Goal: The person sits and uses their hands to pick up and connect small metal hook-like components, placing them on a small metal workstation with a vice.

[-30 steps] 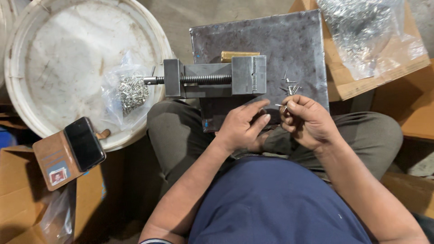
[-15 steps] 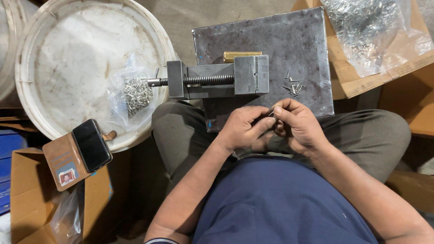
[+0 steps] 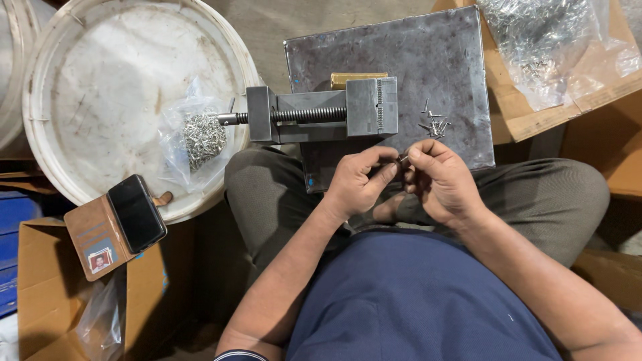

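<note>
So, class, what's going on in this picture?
A seated person holds both hands together over their lap. The left hand and right hand pinch a small metal pin between the fingertips. Just beyond lies a metal plate with a small vise on it and a few loose pins. To the left, a bag of metal parts sits on a white drum lid, with a phone at its edge.

Grey steel plate (image 3: 441, 60) bearing a small vise (image 3: 321, 115); loose metal pins (image 3: 433, 123) beside it.
</note>
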